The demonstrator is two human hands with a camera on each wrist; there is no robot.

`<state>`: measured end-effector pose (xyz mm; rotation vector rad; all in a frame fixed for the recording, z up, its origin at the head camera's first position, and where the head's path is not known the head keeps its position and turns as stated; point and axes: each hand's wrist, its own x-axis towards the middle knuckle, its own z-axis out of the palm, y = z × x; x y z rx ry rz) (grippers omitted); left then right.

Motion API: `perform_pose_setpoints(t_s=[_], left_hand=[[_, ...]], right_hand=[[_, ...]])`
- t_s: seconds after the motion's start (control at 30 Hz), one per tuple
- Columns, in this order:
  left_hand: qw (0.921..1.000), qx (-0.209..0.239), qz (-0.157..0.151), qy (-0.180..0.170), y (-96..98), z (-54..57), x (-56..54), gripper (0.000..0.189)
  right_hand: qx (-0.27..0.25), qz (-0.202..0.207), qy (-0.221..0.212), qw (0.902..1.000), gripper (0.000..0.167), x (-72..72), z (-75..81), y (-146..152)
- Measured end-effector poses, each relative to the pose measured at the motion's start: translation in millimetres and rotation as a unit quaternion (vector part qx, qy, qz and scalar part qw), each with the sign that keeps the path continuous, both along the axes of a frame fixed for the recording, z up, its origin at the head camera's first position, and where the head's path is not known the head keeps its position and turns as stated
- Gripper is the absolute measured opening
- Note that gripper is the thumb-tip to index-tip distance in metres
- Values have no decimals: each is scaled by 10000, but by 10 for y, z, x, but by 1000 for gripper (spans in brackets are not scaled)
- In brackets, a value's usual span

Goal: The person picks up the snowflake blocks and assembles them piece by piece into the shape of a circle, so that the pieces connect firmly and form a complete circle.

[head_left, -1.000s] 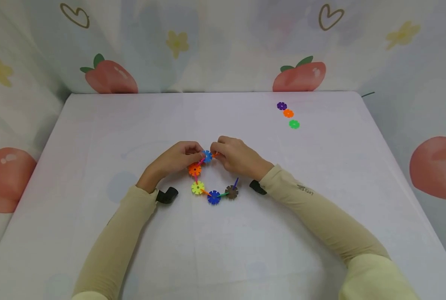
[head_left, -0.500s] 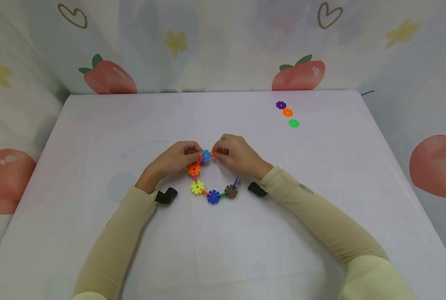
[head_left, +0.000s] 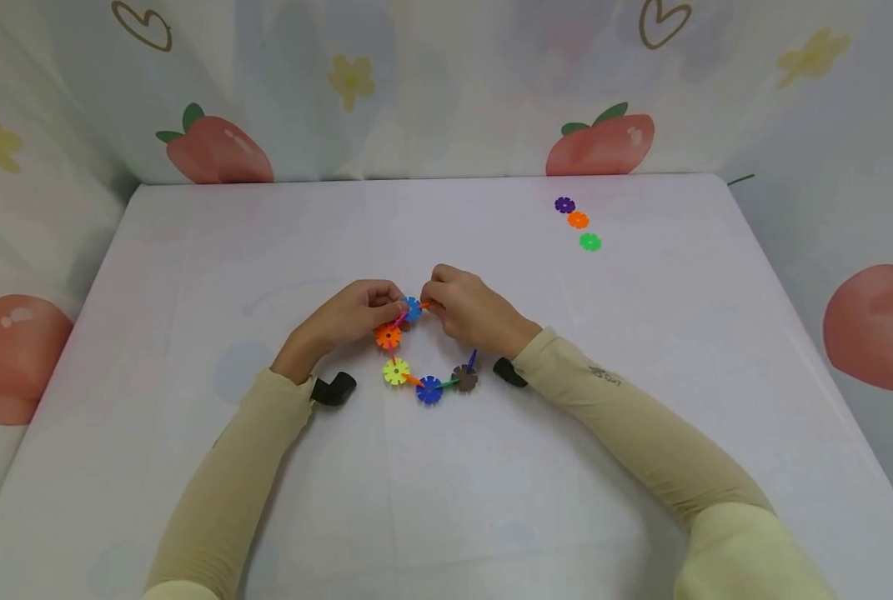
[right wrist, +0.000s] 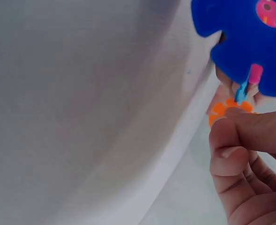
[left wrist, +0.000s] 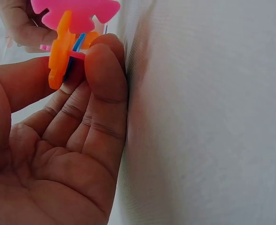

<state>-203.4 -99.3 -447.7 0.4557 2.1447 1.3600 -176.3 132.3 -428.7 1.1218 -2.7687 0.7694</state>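
Nearest, a tan left sleeve (head_left: 217, 483) and a tan right sleeve (head_left: 634, 425) are stretching over the white-covered counter (head_left: 446, 492); small dark lettering (head_left: 604, 376) is running along the right one, too blurred for reading. A black fitting (head_left: 334, 389) is jutting beneath the left wrist.

Between the arms, a chain (head_left: 396, 367) of slotted discs is curving round without one straight axis, its opening facing right. The dark blue disc (head_left: 428, 390) is sitting nearest, then the brown disc (head_left: 464, 378), whose edge-on blue piece (head_left: 472, 360) is pointing away towards the far side. The yellow disc (head_left: 397, 372) and orange chain disc (head_left: 388, 336) are leading up the left side to the light blue disc (head_left: 412, 308).

There the left hand (head_left: 348, 315) is holding the chain, its grip closed by thumb and fingers, while the right hand (head_left: 479, 312) is pinching an edge-on orange disc (right wrist: 234, 107).

Farther right, loose green (head_left: 590, 242), orange (head_left: 578, 220) and purple (head_left: 564, 205) discs are lying in a slanting row before a fruit-printed backdrop (head_left: 446, 125).
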Motion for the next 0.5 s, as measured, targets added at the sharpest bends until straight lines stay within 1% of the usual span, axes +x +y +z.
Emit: perform_pose_setpoints(t_s=[0.13, 0.3, 0.33, 0.4, 0.5], left_hand=[[10000, -30, 18, 6, 5, 9, 11, 16], [9999, -58, 18, 130, 6, 21, 16, 16], [9999, -54, 13, 137, 3, 22, 16, 16], [9999, -20, 0, 102, -4, 25, 18, 16], [10000, 25, -7, 19, -14, 29, 22, 16]], right_hand=[[344, -73, -29, 9994, 7, 15, 40, -35], [980, -103, 36, 9951, 7, 15, 82, -94], [996, -79, 41, 9950, 7, 8, 80, -96], [858, -71, -51, 9963, 7, -6, 70, -81], [302, -27, -228, 9993, 5, -30, 34, -29]])
